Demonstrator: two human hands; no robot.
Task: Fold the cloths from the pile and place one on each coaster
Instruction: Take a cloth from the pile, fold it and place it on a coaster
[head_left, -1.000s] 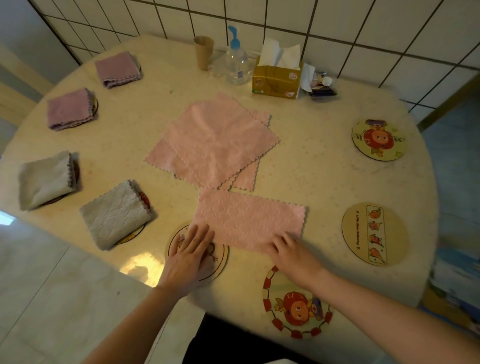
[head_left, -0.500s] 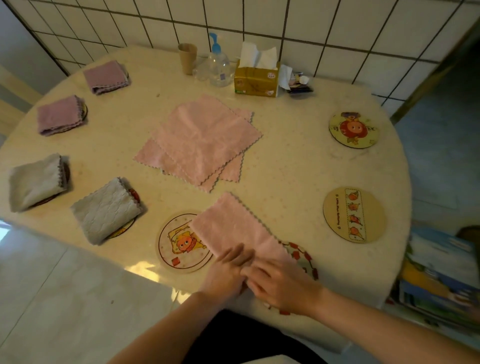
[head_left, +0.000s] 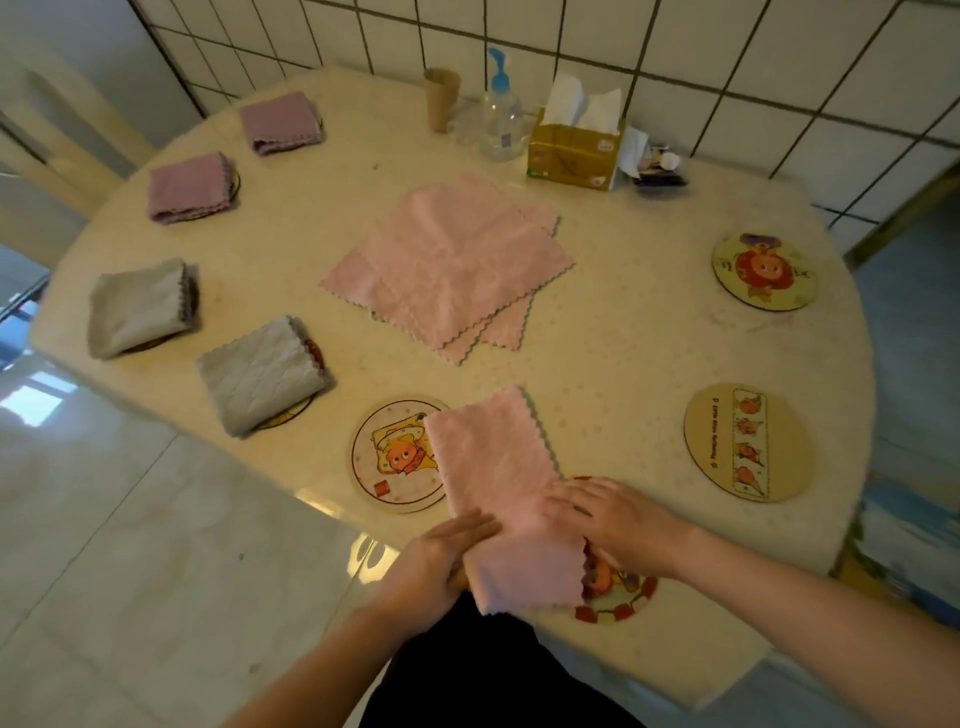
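A pink cloth (head_left: 498, 483), folded into a long strip, lies at the table's near edge. It overlaps two coasters: a cartoon one (head_left: 395, 457) on its left and a red-rimmed one (head_left: 618, 597) under its near end. My left hand (head_left: 441, 561) grips the strip's left edge near its near end. My right hand (head_left: 608, 519) presses flat on its right edge. The pile of unfolded pink cloths (head_left: 452, 265) lies mid-table. Two purple folded cloths (head_left: 189, 187) (head_left: 280, 122) and two grey ones (head_left: 137, 306) (head_left: 260, 374) sit on coasters along the left.
Two bare coasters lie on the right, one (head_left: 763, 270) further back and one (head_left: 748, 441) nearer. At the back by the tiled wall stand a paper cup (head_left: 441, 98), a pump bottle (head_left: 501, 117) and a tissue box (head_left: 576, 150). The table's near edge (head_left: 675, 670) drops to the floor.
The pink cloth went from a wide rectangle to a narrow strip turned end-on toward me. Both hands moved from its near corners to its two long edges.
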